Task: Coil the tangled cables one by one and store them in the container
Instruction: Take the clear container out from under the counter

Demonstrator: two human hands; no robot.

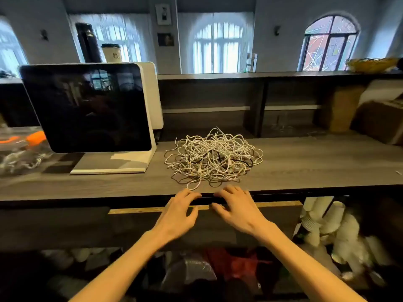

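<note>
head view, tangled cables point(213, 156) just beyond both open hands

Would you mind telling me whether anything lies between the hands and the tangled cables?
Nothing visible does. The left hand and right hand are at the counter edge, with only bare surface before the cable pile.

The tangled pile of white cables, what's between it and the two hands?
In the head view, only a bare strip of grey wood-grain counter separates the tangled pile of white cables from the left hand and right hand.
</note>
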